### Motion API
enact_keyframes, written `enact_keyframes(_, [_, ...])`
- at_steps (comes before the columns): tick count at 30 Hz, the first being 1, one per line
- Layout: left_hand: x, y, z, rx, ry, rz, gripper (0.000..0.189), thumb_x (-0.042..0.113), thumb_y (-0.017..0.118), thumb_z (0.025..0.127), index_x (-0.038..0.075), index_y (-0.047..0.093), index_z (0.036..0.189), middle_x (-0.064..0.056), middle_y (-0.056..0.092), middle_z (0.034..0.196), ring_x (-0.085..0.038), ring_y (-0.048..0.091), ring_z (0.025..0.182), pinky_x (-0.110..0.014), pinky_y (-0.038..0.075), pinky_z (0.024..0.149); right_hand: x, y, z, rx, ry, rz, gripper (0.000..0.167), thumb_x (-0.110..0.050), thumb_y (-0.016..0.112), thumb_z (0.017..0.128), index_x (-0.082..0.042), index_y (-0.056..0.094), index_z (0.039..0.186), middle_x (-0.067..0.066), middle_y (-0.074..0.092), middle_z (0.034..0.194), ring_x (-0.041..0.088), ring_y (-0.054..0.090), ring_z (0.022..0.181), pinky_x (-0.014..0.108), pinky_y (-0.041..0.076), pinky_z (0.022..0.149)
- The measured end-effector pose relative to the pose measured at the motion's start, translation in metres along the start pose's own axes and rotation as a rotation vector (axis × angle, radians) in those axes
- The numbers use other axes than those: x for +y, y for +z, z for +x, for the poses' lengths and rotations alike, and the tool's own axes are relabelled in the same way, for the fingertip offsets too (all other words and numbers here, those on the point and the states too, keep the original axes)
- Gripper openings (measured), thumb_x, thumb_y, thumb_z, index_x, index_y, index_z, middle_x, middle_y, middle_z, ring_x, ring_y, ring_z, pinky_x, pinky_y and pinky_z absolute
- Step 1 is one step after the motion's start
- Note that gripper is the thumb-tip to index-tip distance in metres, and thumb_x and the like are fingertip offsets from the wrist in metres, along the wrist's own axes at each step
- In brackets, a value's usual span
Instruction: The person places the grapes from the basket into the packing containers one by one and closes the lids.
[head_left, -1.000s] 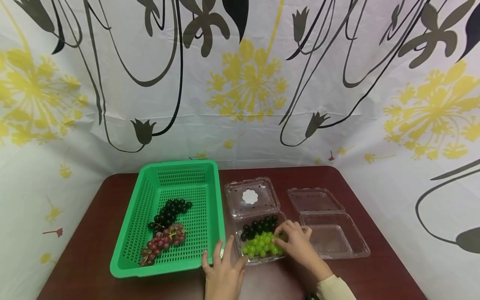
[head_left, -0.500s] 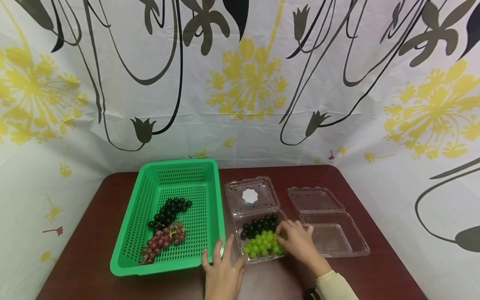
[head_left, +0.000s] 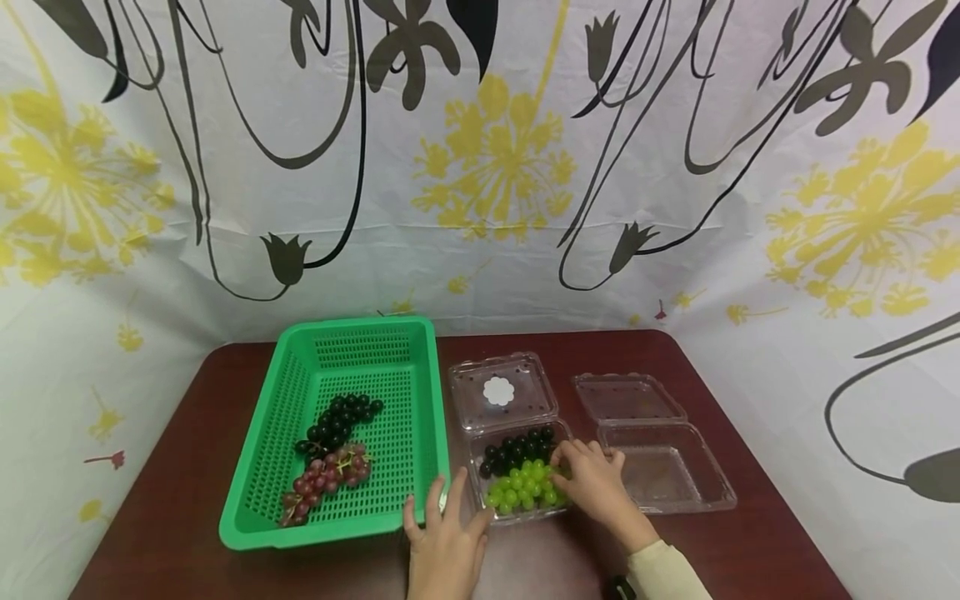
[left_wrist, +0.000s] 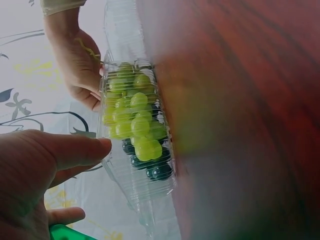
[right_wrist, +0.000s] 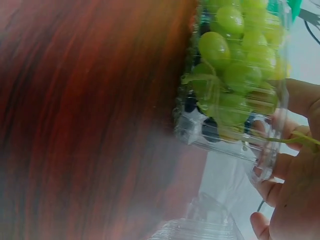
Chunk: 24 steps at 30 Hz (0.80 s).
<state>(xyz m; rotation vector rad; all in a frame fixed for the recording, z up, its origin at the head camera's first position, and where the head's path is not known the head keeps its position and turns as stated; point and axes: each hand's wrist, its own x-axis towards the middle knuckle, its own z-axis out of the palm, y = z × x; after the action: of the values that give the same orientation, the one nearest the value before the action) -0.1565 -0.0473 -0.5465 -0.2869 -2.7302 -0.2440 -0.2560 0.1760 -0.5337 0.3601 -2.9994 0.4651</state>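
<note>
A bunch of green grapes (head_left: 527, 486) lies in the near part of a clear plastic clamshell box (head_left: 517, 518), in front of black grapes (head_left: 517, 450). My right hand (head_left: 596, 483) reaches over the box's right side, curled fingers and thumb gripping the end of the green bunch. In the right wrist view its stem (right_wrist: 290, 140) runs over the rim to the palm. My left hand (head_left: 447, 542) is spread between the basket and the box. Its thumb (left_wrist: 95, 150) touches or nearly touches the box rim in the left wrist view.
A green basket (head_left: 438, 400) on the left holds red grapes (head_left: 322, 483) and another black bunch (head_left: 337, 425). The box's lid (head_left: 472, 408) lies folded back. To the right stands a second clear clamshell box (head_left: 667, 471) with its lid up. A patterned cloth (head_left: 480, 275) hangs behind the table.
The green bunch has shifted very slightly rightward and away within the box, along with my right fingers. My left hand stays nearly in place.
</note>
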Motion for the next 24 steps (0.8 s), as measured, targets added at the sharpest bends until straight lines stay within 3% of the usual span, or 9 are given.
enact_keyframes(9, [-0.001,0.000,0.000,-0.026,0.001,-0.011,0.033,0.040,0.079,0.072,0.036,0.071,0.104,-0.008,0.046,0.144,-0.037,0.037,0.131,-0.071,0.031,0.097,0.005,-0.012,-0.006,-0.009,0.032,0.056,0.018,-0.033,0.077,0.078,-0.024,0.065,0.088,-0.008,0.059,0.089,0.012,0.052,0.082,0.050,0.026,0.087])
enact_keyframes(16, [0.000,0.000,-0.001,-0.019,0.004,-0.009,0.032,0.042,0.078,0.073,0.035,0.071,0.103,-0.008,0.046,0.144,-0.037,0.037,0.131,-0.071,0.029,0.098,0.021,-0.030,-0.018,-0.062,0.078,0.176,0.009,-0.032,0.070,0.087,-0.025,0.066,0.091,-0.013,0.061,0.083,0.006,0.052,0.075,0.044,0.019,0.082])
enact_keyframes(20, [0.000,-0.001,-0.001,-0.024,0.002,-0.017,0.032,0.041,0.078,0.074,0.035,0.071,0.104,-0.007,0.046,0.143,-0.037,0.036,0.131,-0.070,0.027,0.098,0.027,-0.040,-0.027,-0.107,0.107,0.201,0.011,-0.031,0.069,0.088,-0.023,0.068,0.096,-0.012,0.058,0.074,0.003,0.046,0.066,0.042,0.016,0.078])
enact_keyframes(24, [-0.001,-0.001,-0.001,-0.026,-0.002,-0.015,0.031,0.042,0.077,0.074,0.035,0.071,0.103,-0.007,0.046,0.143,-0.037,0.036,0.131,-0.069,0.025,0.099,0.029,-0.044,-0.034,-0.107,0.100,0.185,0.005,-0.028,0.070,0.088,-0.023,0.068,0.090,-0.014,0.052,0.064,-0.001,0.042,0.059,0.043,0.016,0.080])
